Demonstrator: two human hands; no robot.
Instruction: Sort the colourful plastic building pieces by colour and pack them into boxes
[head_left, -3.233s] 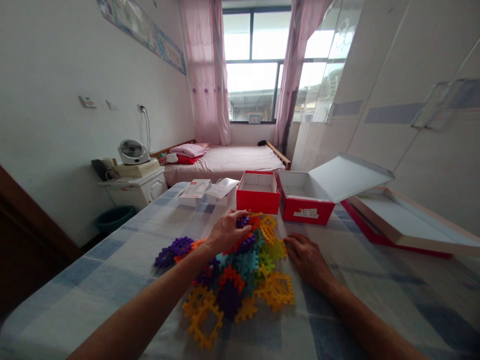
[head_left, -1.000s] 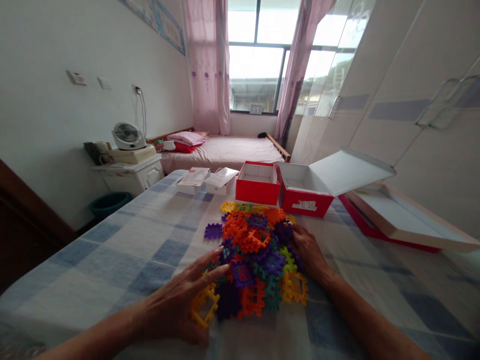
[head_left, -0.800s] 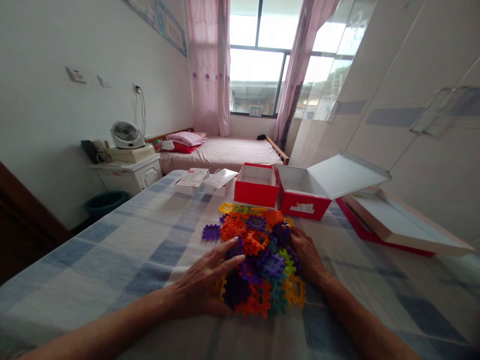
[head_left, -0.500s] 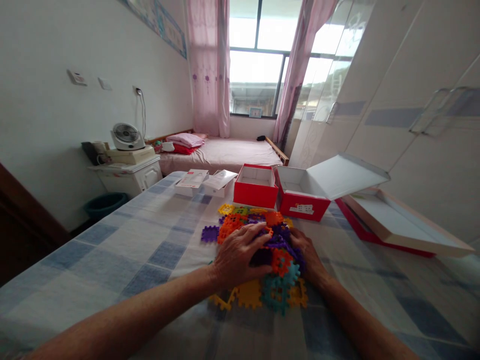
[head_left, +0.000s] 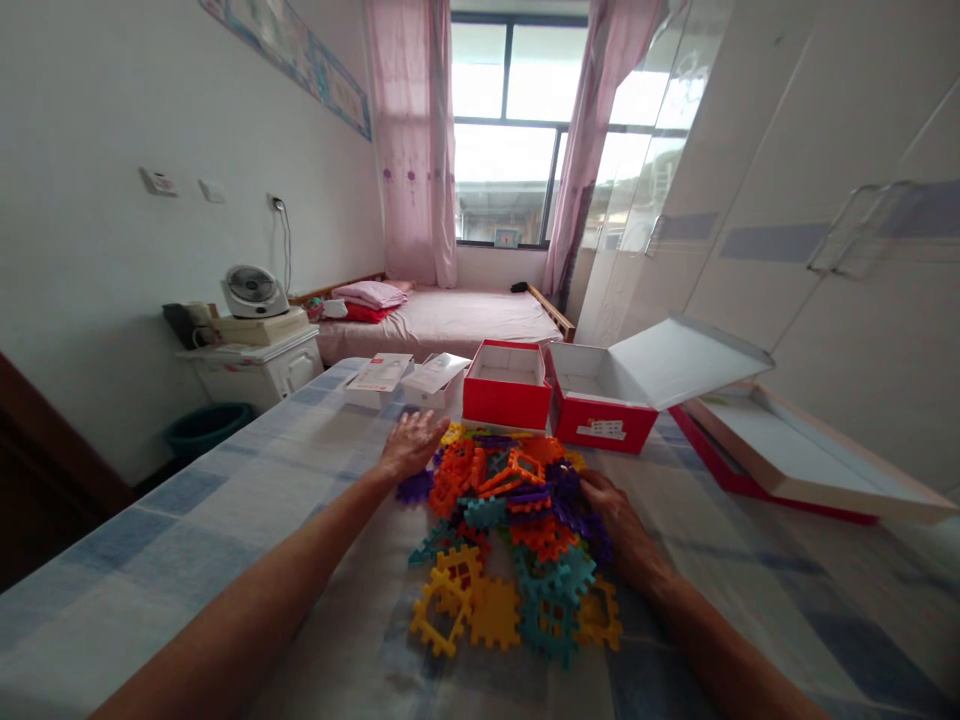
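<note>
A heap of interlocking plastic puzzle pieces (head_left: 517,540) in orange, purple, teal, yellow and green lies on the checked tablecloth (head_left: 225,520). My left hand (head_left: 411,443) is stretched out flat with its fingers spread, at the far left edge of the heap beside a loose purple piece (head_left: 414,487). My right hand (head_left: 619,520) rests against the right side of the heap, fingers curved onto the pieces. Neither hand holds a piece.
Two open red boxes (head_left: 507,398) (head_left: 600,410) stand just behind the heap, the right one with its white lid raised. Small white cartons (head_left: 405,375) sit behind on the left. A large flat box (head_left: 795,450) lies at the right. Beyond are a bed, a cabinet with a fan, and a bin.
My left hand has left the top of the heap and reached forward to its far left edge. The heap has spread toward me. My right hand has stayed put.
</note>
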